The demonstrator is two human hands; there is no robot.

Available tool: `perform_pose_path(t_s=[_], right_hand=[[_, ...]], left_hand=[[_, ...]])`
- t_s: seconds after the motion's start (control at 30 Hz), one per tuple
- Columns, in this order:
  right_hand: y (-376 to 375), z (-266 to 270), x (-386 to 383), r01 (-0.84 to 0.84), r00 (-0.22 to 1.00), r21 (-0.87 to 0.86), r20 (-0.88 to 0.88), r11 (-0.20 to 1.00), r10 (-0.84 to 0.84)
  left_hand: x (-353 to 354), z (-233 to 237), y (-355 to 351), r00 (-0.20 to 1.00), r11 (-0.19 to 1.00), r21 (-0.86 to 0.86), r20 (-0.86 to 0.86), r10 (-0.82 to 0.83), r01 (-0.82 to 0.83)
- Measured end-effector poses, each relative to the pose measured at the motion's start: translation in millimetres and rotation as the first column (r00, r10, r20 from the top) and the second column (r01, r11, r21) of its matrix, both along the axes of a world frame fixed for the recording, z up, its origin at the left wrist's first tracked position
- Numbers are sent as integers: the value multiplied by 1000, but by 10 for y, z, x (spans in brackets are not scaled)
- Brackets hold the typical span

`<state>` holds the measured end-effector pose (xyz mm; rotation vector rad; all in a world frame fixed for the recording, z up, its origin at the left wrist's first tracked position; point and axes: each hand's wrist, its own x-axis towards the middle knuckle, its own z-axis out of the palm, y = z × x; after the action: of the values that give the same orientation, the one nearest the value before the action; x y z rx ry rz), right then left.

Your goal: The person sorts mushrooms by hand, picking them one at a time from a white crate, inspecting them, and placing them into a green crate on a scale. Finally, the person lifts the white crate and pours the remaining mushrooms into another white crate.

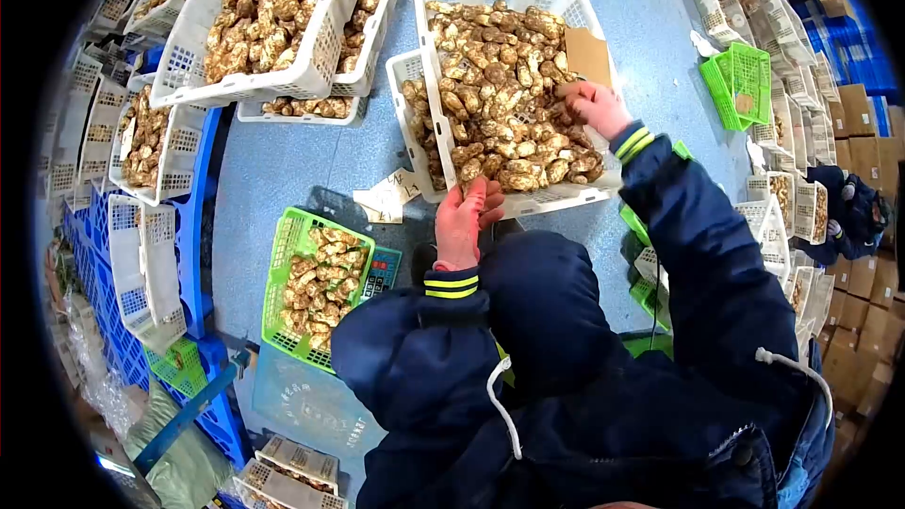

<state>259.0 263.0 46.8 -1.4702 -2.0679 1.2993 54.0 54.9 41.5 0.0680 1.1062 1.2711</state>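
A white plastic crate (566,198) in front of me is heaped with stubby, brown-and-cream produce pieces that look like mushrooms (500,66). At its near left corner, my left hand (462,226) has its fingers curled, with the tips against one such piece (468,172). My right hand (599,108) reaches in from the right, fingers bent and closed down at the pile; what lies between them is partly hidden. Beside that hand, a brown cardboard piece (587,57) leans inside the crate. To the left, a green basket (273,292) holds more of the same pieces.
The green basket stands over a scale with a keypad (382,269). Paper scraps (388,196) lie on the blue floor. Stacked full crates (316,75) stand upper left, beside blue pallets (193,226). Green baskets (735,85), cartons (858,160) and another person (853,212) are at right.
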Motion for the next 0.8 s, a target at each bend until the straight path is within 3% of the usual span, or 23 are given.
perform_pose_path(t_s=[0.03, 0.07, 0.13, 0.2, 0.23, 0.27, 0.33, 0.4, 0.47, 0.5, 0.53, 0.6, 0.63, 0.67, 0.73, 0.8], right_hand=[[186, -58, 75, 2, 965, 84, 260, 996, -24], [493, -559, 297, -1, 943, 75, 331, 997, -24], [363, -271, 50, -376, 674, 174, 726, 910, 140], [357, -500, -19, -588, 568, 196, 791, 785, 228], [296, -566, -109, -668, 343, 121, 926, 734, 159], [243, -482, -289, -668, 183, -32, 961, 743, 206], [207, -641, -309, -660, 195, 59, 976, 749, 94], [276, -692, -181, -669, 301, 122, 946, 733, 118], [232, -565, -110, -629, 494, 207, 851, 750, 180], [193, -414, -88, -384, 692, 0, 663, 923, 287], [103, -180, -142, -307, 776, -236, 499, 922, 386], [34, -98, -112, -214, 928, -378, 208, 901, 308], [79, -129, -117, -340, 891, -13, 314, 940, 327], [99, -10, -147, -351, 711, 22, 657, 936, 251], [167, -346, -43, -496, 609, -74, 680, 865, 407], [0, -517, -115, -661, 376, -136, 791, 738, 483]], left_hand=[[-17, 44, -8, 1000, 1000, 1, -21, 1, -1], [-16, 1, -2, 1000, 1000, 1, -18, -2, 2], [1, -148, 9, 991, 999, -24, -129, -30, 27], [17, -178, 23, 994, 1000, -18, -108, -8, 7], [28, -157, 20, 991, 1000, -13, -134, -18, 17], [20, -123, 31, 986, 1000, -5, -164, -27, 26], [6, -84, 29, 998, 1000, 2, -68, -1, 1], [-6, -60, 18, 999, 1000, 10, 27, 20, -20], [5, -75, 9, 973, 989, 129, 227, 42, -72], [4, -143, 14, 963, 984, 161, 266, 34, -79], [15, -163, 12, 939, 963, 239, 341, 39, -127], [39, -70, 42, 937, 943, 296, 346, 43, -152], [62, -77, 26, 938, 944, 297, 346, 37, -146], [66, -84, 30, 932, 956, 252, 360, 49, -148], [38, -58, 31, 927, 966, 205, 367, 72, -156], [37, 51, 65, 917, 978, 145, 389, 85, -152]])
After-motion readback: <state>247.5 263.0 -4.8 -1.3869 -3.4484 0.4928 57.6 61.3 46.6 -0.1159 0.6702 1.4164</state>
